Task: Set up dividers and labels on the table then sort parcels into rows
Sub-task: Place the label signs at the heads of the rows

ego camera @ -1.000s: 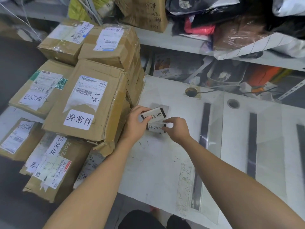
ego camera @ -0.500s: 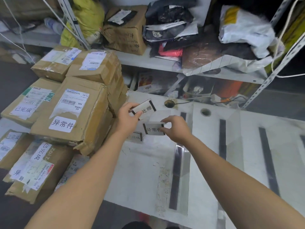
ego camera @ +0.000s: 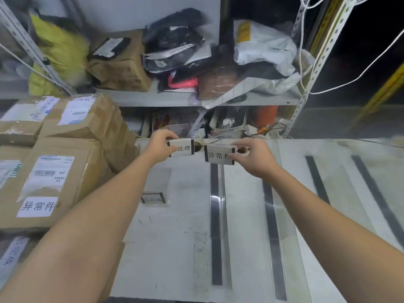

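Left hand [ego camera: 160,147] pinches one label card [ego camera: 182,147] by its left edge; right hand [ego camera: 253,157] pinches another card [ego camera: 216,155] at its right end — both raised above the counter [ego camera: 175,248], fingers closed on them.

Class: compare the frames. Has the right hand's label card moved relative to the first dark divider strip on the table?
Yes. The right hand has carried its label card rightward, from left of the first dark divider strip to directly above its far end.

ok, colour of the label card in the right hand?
White label card with black characters and black end strips, held by the right hand; head view.
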`<state>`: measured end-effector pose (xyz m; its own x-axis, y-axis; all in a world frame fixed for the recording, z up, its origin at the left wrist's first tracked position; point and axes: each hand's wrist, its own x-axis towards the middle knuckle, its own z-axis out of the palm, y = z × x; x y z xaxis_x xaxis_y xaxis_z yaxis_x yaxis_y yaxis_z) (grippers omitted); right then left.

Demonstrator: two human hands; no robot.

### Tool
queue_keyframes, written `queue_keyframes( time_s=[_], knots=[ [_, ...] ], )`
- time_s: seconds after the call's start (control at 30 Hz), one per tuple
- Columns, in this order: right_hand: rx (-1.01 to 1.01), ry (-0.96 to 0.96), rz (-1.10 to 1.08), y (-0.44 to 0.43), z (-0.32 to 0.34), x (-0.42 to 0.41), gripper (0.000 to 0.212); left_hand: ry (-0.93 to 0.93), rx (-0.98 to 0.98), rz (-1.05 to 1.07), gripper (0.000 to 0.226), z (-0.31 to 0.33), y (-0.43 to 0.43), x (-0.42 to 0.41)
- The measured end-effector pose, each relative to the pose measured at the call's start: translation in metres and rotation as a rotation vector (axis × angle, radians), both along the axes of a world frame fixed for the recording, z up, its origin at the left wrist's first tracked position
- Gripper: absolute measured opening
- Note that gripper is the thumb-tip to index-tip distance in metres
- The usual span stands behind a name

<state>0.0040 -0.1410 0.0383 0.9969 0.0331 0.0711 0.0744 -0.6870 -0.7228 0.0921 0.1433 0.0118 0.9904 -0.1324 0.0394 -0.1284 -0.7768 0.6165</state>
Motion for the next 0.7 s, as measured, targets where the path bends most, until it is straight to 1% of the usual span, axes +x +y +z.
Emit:
queue_keyframes(
  time_s=[0.2, 0.3, 0.37, 0.47, 0.7],
  knots=[
    [-0.019, 0.051, -0.123, -0.019, -0.018, 0.017, 0.029, 0.107, -0.003, -0.087, 0.022, -0.051, -0.009, 0.039],
    [-0.015, 0.091, -0.206, -0.019, -0.02, 0.022, 0.03, 0.117, 0.017, -0.11, 0.02, -0.076, -0.009, 0.049],
    [-0.006, 0.086, -0.227, -0.02, -0.019, 0.025, 0.03, 0.12, 0.042, -0.128, 0.022, -0.09, -0.008, 0.054],
    [0.011, 0.085, -0.247, -0.021, -0.02, 0.027, 0.028, 0.156, 0.026, -0.136, 0.025, -0.108, -0.006, 0.06],
    [-0.04, 0.105, -0.3, -0.025, -0.027, 0.026, 0.031, 0.211, -0.008, -0.169, 0.021, -0.131, -0.01, 0.062]
  ],
)
